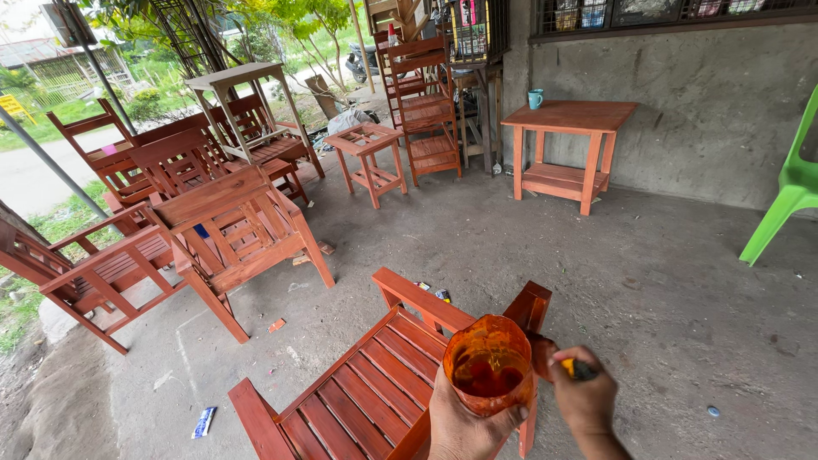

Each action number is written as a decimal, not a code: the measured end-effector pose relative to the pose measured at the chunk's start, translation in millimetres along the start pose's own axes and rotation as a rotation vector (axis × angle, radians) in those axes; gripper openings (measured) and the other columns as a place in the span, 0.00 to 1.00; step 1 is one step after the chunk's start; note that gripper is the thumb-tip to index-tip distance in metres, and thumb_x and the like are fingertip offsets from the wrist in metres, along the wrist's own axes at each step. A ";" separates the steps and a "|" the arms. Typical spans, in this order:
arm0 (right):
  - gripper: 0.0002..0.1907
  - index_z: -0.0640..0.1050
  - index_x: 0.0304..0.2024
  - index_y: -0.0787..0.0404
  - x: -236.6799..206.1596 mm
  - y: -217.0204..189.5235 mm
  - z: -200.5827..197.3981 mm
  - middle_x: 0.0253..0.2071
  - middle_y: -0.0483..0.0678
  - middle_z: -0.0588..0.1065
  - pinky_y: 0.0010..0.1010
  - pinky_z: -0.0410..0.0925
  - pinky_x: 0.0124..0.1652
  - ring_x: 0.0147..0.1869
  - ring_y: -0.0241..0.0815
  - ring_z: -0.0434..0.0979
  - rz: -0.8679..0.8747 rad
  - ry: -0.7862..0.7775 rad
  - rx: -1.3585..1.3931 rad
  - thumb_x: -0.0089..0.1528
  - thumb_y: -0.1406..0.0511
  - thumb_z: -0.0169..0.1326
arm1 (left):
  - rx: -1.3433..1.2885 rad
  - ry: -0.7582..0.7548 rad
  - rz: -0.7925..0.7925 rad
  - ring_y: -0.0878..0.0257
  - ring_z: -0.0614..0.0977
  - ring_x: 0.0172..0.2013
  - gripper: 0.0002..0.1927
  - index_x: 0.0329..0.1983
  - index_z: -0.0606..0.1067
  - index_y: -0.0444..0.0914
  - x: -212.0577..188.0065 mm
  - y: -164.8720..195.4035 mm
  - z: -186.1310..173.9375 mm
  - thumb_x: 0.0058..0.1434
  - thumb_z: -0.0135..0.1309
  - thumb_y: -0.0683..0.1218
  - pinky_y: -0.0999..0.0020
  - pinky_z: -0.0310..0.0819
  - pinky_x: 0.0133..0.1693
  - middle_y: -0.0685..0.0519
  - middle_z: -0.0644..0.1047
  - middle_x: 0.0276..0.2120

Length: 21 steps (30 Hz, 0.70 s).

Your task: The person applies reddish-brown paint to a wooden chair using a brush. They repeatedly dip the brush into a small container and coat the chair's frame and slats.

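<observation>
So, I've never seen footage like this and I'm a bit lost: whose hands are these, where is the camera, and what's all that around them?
There is one picture, from a camera worn on a person's head, looking down at their own bare hands. The left hand holds a cut plastic container of reddish-brown stain. The right hand grips a small tool with a yellow handle, probably a brush. Below them stands a red-stained slatted wooden chair on a concrete floor. Further off are more stained chairs, a wooden table and a green plastic chair.
</observation>
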State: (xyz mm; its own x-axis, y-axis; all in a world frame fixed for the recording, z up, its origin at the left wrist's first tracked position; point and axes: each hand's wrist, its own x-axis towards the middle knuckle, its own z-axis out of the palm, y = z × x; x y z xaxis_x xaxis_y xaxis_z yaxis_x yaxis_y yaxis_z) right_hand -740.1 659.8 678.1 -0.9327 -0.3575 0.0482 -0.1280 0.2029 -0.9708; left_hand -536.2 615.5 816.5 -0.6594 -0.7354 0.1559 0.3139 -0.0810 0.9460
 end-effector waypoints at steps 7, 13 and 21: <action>0.05 0.78 0.31 0.56 10.4 -30.1 -2.6 0.28 0.44 0.80 0.27 0.70 0.31 0.31 0.36 0.79 -0.369 0.080 -0.084 0.60 0.66 0.63 | -0.015 0.030 0.011 0.55 0.79 0.62 0.52 0.65 0.62 0.35 0.7 7.3 0.5 0.39 0.77 0.45 0.58 0.76 0.64 0.48 0.76 0.59; 0.05 0.80 0.30 0.54 24.3 -28.1 0.6 0.31 0.42 0.82 0.29 0.72 0.36 0.35 0.36 0.81 -0.243 -0.001 -0.137 0.58 0.66 0.64 | -0.128 -0.019 0.111 0.52 0.80 0.62 0.51 0.65 0.63 0.31 -3.8 7.3 -0.4 0.40 0.78 0.45 0.56 0.74 0.65 0.44 0.78 0.58; 0.05 0.80 0.30 0.55 37.6 -30.8 -1.9 0.28 0.43 0.82 0.30 0.72 0.35 0.33 0.36 0.82 -0.349 -0.046 -0.212 0.56 0.66 0.66 | 0.115 0.015 0.189 0.55 0.79 0.62 0.52 0.66 0.63 0.32 6.2 -5.4 -9.0 0.40 0.79 0.45 0.57 0.73 0.65 0.46 0.77 0.59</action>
State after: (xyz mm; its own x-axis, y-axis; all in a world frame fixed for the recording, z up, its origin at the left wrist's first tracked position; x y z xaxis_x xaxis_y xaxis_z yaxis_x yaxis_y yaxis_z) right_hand -771.9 641.8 710.3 -0.8053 -0.4776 0.3511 -0.5053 0.2433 -0.8279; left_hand -535.8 605.4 809.8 -0.5853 -0.7405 0.3302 0.3508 0.1359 0.9265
